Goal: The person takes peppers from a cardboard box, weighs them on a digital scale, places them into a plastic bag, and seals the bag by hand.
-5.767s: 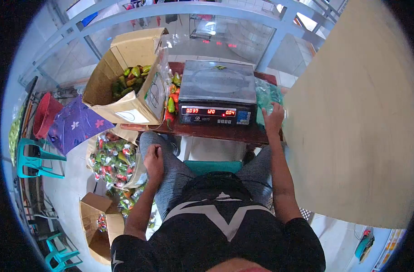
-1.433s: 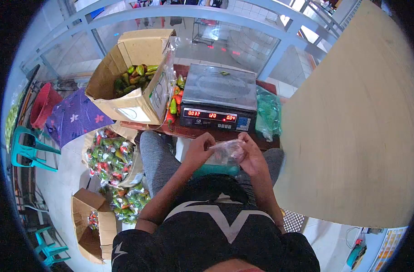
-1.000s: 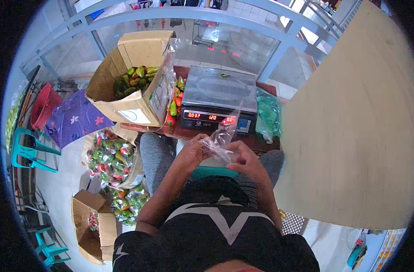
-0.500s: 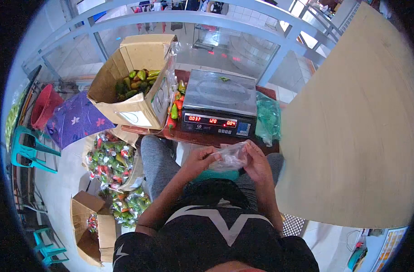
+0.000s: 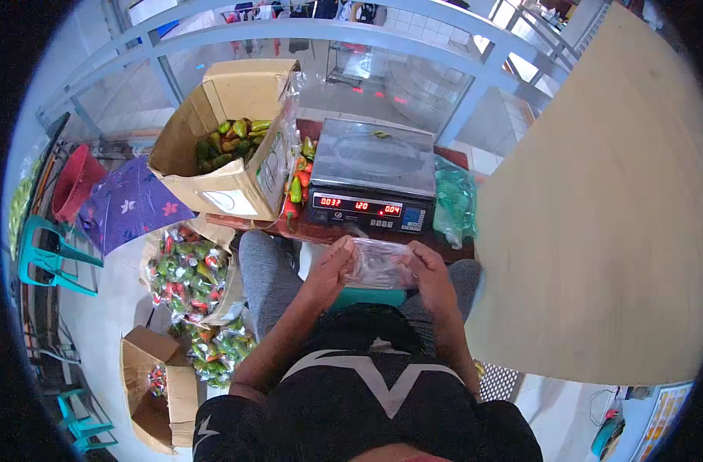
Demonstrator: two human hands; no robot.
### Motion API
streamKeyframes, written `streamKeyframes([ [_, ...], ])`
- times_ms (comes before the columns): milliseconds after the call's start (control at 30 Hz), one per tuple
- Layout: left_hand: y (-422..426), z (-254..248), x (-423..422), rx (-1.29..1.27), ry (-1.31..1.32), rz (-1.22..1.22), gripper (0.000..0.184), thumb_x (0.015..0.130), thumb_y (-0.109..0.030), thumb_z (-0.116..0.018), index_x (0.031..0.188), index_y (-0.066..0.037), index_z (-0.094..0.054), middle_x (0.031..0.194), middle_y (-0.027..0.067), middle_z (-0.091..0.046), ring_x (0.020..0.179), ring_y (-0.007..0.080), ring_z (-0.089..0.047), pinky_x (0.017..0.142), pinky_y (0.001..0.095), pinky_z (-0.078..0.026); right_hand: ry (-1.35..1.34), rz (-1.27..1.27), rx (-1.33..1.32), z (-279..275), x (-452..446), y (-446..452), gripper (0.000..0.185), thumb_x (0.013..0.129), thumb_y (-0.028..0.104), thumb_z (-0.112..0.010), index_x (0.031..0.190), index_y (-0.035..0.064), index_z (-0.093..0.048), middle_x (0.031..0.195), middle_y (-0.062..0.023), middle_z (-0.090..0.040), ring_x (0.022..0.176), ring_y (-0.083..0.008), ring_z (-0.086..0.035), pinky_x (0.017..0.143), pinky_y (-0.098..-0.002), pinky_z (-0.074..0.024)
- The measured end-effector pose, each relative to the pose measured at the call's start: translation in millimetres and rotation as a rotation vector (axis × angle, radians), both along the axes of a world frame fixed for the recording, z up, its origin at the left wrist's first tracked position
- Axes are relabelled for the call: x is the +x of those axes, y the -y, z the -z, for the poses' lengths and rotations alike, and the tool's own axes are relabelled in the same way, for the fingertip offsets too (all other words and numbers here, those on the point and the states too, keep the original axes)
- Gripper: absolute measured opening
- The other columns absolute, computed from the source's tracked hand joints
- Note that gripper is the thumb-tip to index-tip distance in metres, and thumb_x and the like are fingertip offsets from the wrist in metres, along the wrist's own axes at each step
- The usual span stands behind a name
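Observation:
A clear plastic bag (image 5: 380, 262) is stretched between my two hands above my lap. My left hand (image 5: 334, 266) pinches its left edge, and my right hand (image 5: 431, 271) grips the right edge. Just beyond the bag, a digital scale (image 5: 376, 165) stands on a reddish-brown table (image 5: 267, 225), its red digits lit. One small green piece lies on the steel pan. Red and green peppers (image 5: 296, 189) sit along the scale's left side. To its right lies a green plastic bag (image 5: 454, 202).
A cardboard box (image 5: 220, 185) of green peppers stands at the table's left. Bagged peppers (image 5: 188, 269) and another cardboard box (image 5: 178, 396) are on the floor at left. A large plywood board (image 5: 598, 223) rises at right; a metal railing (image 5: 321, 29) runs behind.
My hands have drawn the clear plastic bag out wider and flatter; it was bunched up before. My left hand has shifted slightly left. The scale's reading is the same.

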State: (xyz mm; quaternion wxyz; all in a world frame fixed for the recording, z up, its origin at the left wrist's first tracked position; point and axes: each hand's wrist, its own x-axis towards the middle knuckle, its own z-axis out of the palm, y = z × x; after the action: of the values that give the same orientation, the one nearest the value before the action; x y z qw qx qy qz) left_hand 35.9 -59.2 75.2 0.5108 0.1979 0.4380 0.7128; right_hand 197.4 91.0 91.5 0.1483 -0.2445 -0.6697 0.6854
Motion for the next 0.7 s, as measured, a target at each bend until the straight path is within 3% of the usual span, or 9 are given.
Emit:
streamKeyframes([
  [100,3,-10,1,-0.045,-0.165,0.119,0.022,0.096,-0.030,-0.053,0.091,-0.009,-0.053,0.079,-0.0036,-0.049,0.067,0.0060,-0.047,0.057,0.0227,-0.037,-0.229,0.134,-0.452,-10,-10,6,0.017,0.095,0.020,-0.055,0.102,0.0040,-0.059,0.082,0.0019,-0.060,0.070,-0.0094,-0.056,0.064,-0.0229,-0.0444],
  [167,4,-11,2,-0.006,-0.316,0.246,0.021,0.094,-0.029,-0.057,0.093,-0.008,-0.055,0.079,-0.0033,-0.050,0.063,0.0059,-0.046,0.055,0.0235,-0.037,-0.250,0.153,-0.563,-18,-11,7,0.016,0.096,0.020,-0.055,0.099,0.0047,-0.058,0.081,0.0030,-0.059,0.070,-0.0086,-0.056,0.063,-0.0218,-0.0440],
  [300,2,3,1,-0.102,-0.492,0.073,0.015,0.094,-0.021,-0.056,0.093,-0.006,-0.057,0.081,-0.0023,-0.053,0.067,0.0065,-0.048,0.059,0.0226,-0.039,-0.309,0.007,-0.606,-13,-10,2,0.012,0.093,0.018,-0.058,0.096,0.0067,-0.057,0.081,0.0042,-0.057,0.073,-0.0069,-0.055,0.065,-0.0197,-0.0432],
  [400,3,0,-10,-0.073,-0.431,-0.074,0.014,0.095,-0.018,-0.052,0.091,-0.005,-0.057,0.082,-0.0012,-0.054,0.075,0.0074,-0.050,0.067,0.0228,-0.040,-0.093,-0.051,-0.306,-17,-8,2,0.011,0.089,0.014,-0.062,0.096,0.0066,-0.056,0.081,0.0048,-0.055,0.075,-0.0071,-0.053,0.067,-0.0185,-0.0415],
  [500,1,-9,-7,0.046,-0.294,-0.177,0.014,0.096,-0.017,-0.050,0.092,-0.005,-0.057,0.083,-0.0004,-0.054,0.080,0.0075,-0.049,0.074,0.0228,-0.039,-0.060,-0.109,0.231,-33,-12,10,0.026,0.080,0.015,-0.071,0.097,0.0036,-0.055,0.080,0.0026,-0.054,0.073,-0.0062,-0.051,0.066,-0.0210,-0.0419],
  [567,5,-21,0,0.064,-0.189,-0.141,0.015,0.097,-0.017,-0.048,0.094,-0.005,-0.056,0.084,-0.0002,-0.053,0.082,0.0075,-0.049,0.078,0.0234,-0.039,-0.068,0.054,0.449,-26,-15,13,0.022,0.078,0.010,-0.068,0.095,0.0029,-0.056,0.080,0.0006,-0.056,0.074,-0.0081,-0.054,0.067,-0.0229,-0.0431],
  [600,6,-24,2,0.064,-0.268,-0.112,0.013,0.097,-0.016,-0.047,0.095,-0.006,-0.055,0.085,-0.0012,-0.053,0.084,0.0073,-0.049,0.077,0.0231,-0.040,-0.072,0.136,0.559,-23,-16,15,0.021,0.077,0.008,-0.067,0.094,0.0025,-0.056,0.079,-0.0003,-0.057,0.075,-0.0090,-0.055,0.068,-0.0239,-0.0437],
  [667,10,-27,7,0.066,-0.425,-0.060,0.011,0.097,-0.013,-0.043,0.098,-0.008,-0.053,0.087,-0.0033,-0.053,0.087,0.0071,-0.050,0.076,0.0226,-0.042,-0.062,0.278,0.597,-26,-20,22,0.018,0.078,0.003,-0.063,0.095,0.0023,-0.057,0.082,-0.0059,-0.059,0.075,-0.0144,-0.059,0.069,-0.0272,-0.0461],
  [700,10,-27,10,0.058,-0.336,-0.086,0.007,0.095,-0.012,-0.046,0.096,-0.008,-0.052,0.087,-0.0035,-0.053,0.088,0.0070,-0.049,0.075,0.0227,-0.041,-0.059,0.347,0.614,-27,-21,24,0.018,0.079,0.001,-0.061,0.096,0.0022,-0.057,0.083,-0.0087,-0.060,0.075,-0.0171,-0.061,0.070,-0.0289,-0.0473],
])
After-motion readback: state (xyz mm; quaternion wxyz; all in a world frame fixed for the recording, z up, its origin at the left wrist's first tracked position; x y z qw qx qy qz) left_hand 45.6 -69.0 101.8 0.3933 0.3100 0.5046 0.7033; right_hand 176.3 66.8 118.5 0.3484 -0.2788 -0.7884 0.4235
